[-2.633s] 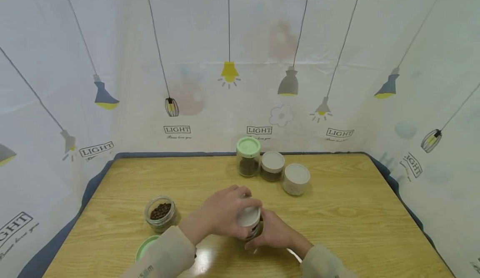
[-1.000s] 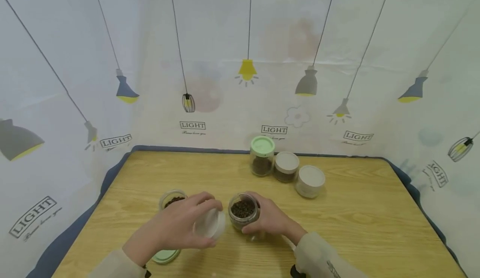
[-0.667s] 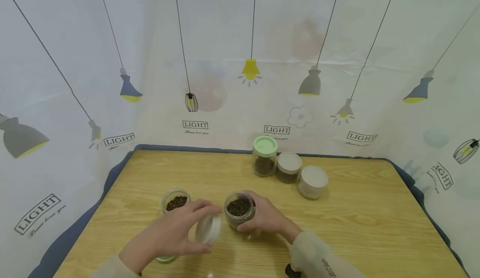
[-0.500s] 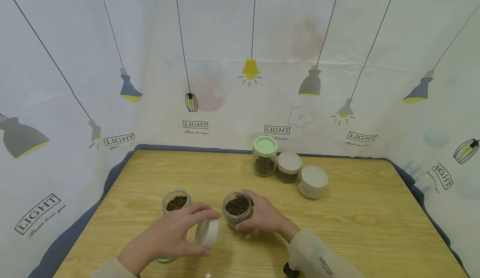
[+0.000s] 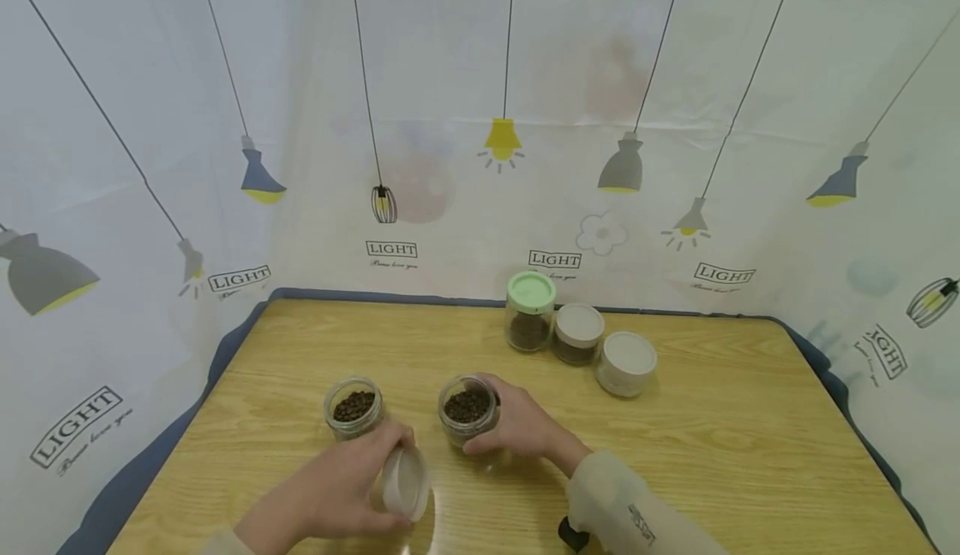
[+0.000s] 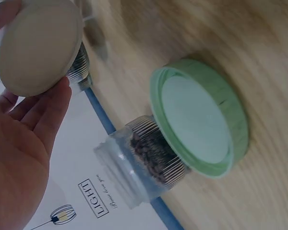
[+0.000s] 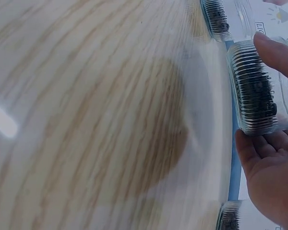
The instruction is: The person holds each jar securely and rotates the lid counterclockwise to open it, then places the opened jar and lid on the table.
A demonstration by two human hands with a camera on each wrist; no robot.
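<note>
My left hand point(image 5: 333, 480) holds a white lid point(image 5: 406, 484) between thumb and fingers, tipped on its side low over the table. In the left wrist view the same lid point(image 6: 41, 48) shows its flat face. With its fingers and thumb round the side, my right hand point(image 5: 525, 423) grips an upright, uncovered glass jar point(image 5: 457, 433) of small dark brown pieces. The jar's ribbed wall point(image 7: 252, 88) shows in the right wrist view. Left of it stands a second uncovered jar point(image 5: 345, 428) with dark brown beans. A green lid point(image 6: 197, 120) lies near that jar, hidden from the head view by my left hand.
Three closed jars stand at the back: one with a green lid point(image 5: 531, 292), then two with white lids, the middle one point(image 5: 579, 326) and the right one point(image 5: 627, 359). A printed cloth point(image 5: 480, 230) hangs round the wooden table point(image 5: 712, 447).
The white lid was on the right jar 2.6 seconds ago; my left hand has taken it off leftward and lowered it. My right hand and its jar have shifted slightly left.
</note>
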